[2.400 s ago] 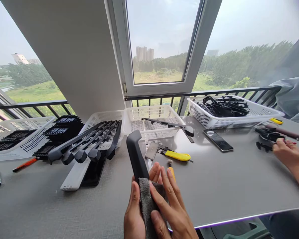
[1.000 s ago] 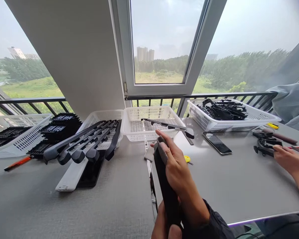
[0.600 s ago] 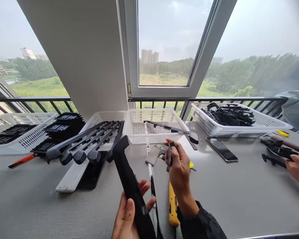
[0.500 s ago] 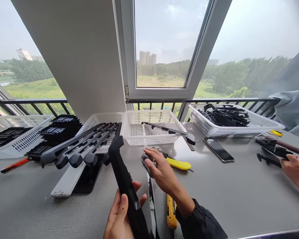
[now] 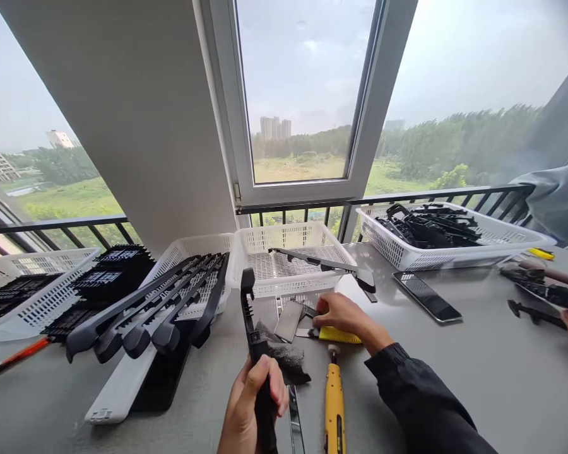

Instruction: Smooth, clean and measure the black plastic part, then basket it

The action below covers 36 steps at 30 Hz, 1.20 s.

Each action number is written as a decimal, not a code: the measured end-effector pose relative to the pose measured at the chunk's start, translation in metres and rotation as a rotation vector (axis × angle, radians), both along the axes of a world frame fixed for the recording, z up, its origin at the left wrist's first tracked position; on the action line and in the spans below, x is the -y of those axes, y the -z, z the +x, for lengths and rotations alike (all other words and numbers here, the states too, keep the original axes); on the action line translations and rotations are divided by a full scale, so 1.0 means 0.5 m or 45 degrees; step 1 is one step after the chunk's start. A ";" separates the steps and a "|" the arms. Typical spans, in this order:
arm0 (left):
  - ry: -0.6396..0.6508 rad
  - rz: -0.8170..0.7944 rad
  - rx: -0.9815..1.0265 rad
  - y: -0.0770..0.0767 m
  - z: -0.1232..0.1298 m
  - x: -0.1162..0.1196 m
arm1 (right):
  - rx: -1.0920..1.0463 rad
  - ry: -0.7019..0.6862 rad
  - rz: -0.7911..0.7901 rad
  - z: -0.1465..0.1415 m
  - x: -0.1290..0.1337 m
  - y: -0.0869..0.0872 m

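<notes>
Left hand (image 5: 254,400) closed around lower part of black plastic strip (image 5: 250,315), toothed end above fingers; right hand (image 5: 343,315) touching yellow ribbed cutter (image 5: 341,335), grip unclear.

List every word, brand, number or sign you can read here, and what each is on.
No text can be read with certainty.
Yellow rotary tool: small marks near its dark inset, too small to read.
White bar-shaped device: tiny marks at its near end, too small to read.
Phone: no readable text.
</notes>
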State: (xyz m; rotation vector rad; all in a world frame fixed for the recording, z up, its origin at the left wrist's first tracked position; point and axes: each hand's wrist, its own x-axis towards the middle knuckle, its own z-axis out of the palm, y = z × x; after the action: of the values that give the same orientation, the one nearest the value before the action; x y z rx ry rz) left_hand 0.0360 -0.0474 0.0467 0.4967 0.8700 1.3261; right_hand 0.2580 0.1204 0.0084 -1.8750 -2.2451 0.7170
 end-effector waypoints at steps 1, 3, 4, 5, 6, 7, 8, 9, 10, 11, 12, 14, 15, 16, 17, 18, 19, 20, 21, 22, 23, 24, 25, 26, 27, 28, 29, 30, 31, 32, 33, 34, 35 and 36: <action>0.036 0.028 -0.054 -0.003 0.001 -0.014 | 0.008 -0.019 0.015 -0.001 0.001 0.002; 0.090 0.058 -0.190 -0.010 -0.003 -0.042 | 0.016 -0.032 0.077 -0.004 0.008 0.009; 0.120 0.060 -0.266 -0.013 -0.007 -0.055 | 0.014 -0.032 0.116 -0.006 0.011 0.012; 0.142 0.050 -0.339 -0.015 -0.011 -0.067 | 0.007 -0.030 0.158 -0.007 0.015 0.014; 0.136 0.030 -0.400 -0.014 -0.016 -0.078 | -0.005 -0.027 0.199 -0.007 0.018 0.015; 0.110 0.013 -0.439 -0.012 -0.022 -0.086 | -0.021 -0.021 0.238 -0.007 0.021 0.015; 0.075 0.002 -0.446 -0.007 -0.027 -0.092 | -0.041 -0.013 0.274 -0.005 0.023 0.013; 0.048 -0.003 -0.427 0.000 -0.033 -0.097 | -0.064 0.000 0.309 -0.002 0.024 0.011; 0.004 -0.002 -0.387 0.009 -0.038 -0.100 | -0.088 0.015 0.342 0.002 0.024 0.009; -0.036 -0.006 -0.331 0.018 -0.044 -0.102 | -0.112 0.028 0.371 0.007 0.024 0.007; -0.063 -0.021 -0.269 0.027 -0.049 -0.102 | -0.137 0.037 0.397 0.013 0.024 0.005; -0.096 -0.056 -0.170 0.041 -0.059 -0.101 | -0.191 0.036 0.436 0.023 0.023 0.004; -0.104 -0.073 -0.137 0.044 -0.063 -0.100 | -0.222 0.027 0.448 0.028 0.023 0.005; -0.111 -0.088 -0.117 0.046 -0.066 -0.099 | -0.254 0.015 0.455 0.031 0.023 0.006; -0.114 -0.101 -0.110 0.046 -0.067 -0.097 | -0.288 0.002 0.459 0.034 0.022 0.008; -0.108 -0.112 -0.118 0.044 -0.067 -0.095 | -0.321 -0.010 0.460 0.035 0.022 0.010; -0.092 -0.115 -0.137 0.042 -0.065 -0.093 | -0.352 -0.021 0.459 0.037 0.023 0.011; -0.066 -0.105 -0.169 0.040 -0.062 -0.091 | -0.381 -0.029 0.458 0.037 0.023 0.012; -0.034 -0.091 -0.205 0.039 -0.058 -0.088 | -0.407 -0.033 0.458 0.038 0.024 0.012; -0.004 -0.076 -0.236 0.038 -0.054 -0.086 | -0.430 -0.033 0.457 0.038 0.026 0.010; 0.014 -0.071 -0.258 0.039 -0.049 -0.084 | -0.451 -0.031 0.456 0.038 0.029 0.007; 0.023 -0.077 -0.263 0.040 -0.045 -0.081 | -0.471 -0.027 0.453 0.037 0.033 0.002; 0.024 -0.090 -0.255 0.042 -0.041 -0.080 | -0.489 -0.022 0.448 0.037 0.037 -0.003; 0.020 -0.111 -0.232 0.044 -0.037 -0.078 | -0.507 -0.017 0.441 0.035 0.042 -0.010; 0.013 -0.130 -0.199 0.045 -0.034 -0.077 | -0.525 -0.016 0.432 0.033 0.048 -0.018; 0.000 -0.143 -0.157 0.045 -0.031 -0.077 | -0.544 -0.017 0.419 0.030 0.054 -0.026; -0.012 -0.151 -0.103 0.044 -0.029 -0.076 | -0.564 -0.024 0.403 0.026 0.061 -0.034; -0.020 -0.159 -0.041 0.041 -0.027 -0.076 | -0.582 -0.037 0.383 0.021 0.067 -0.041; -0.023 -0.169 0.021 0.038 -0.024 -0.076 | -0.599 -0.053 0.361 0.016 0.074 -0.047; -0.021 -0.180 0.078 0.034 -0.022 -0.076 | -0.614 -0.071 0.339 0.010 0.079 -0.052; -0.017 -0.190 0.127 0.030 -0.020 -0.075 | -0.628 -0.088 0.325 0.005 0.084 -0.054; -0.013 -0.200 0.161 0.027 -0.019 -0.074 | -0.641 -0.100 0.319 0.001 0.087 -0.055; -0.011 -0.209 0.171 0.025 -0.018 -0.073 | -0.650 -0.107 0.319 -0.002 0.089 -0.054; -0.015 -0.216 0.153 0.024 -0.018 -0.072 | -0.657 -0.108 0.324 -0.004 0.089 -0.052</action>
State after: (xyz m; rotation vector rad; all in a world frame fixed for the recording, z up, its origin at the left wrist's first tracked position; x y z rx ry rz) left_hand 0.0272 -0.0116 0.0347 0.2770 0.8772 1.2664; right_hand 0.2559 0.0761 0.0344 -1.3023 -1.9768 0.7755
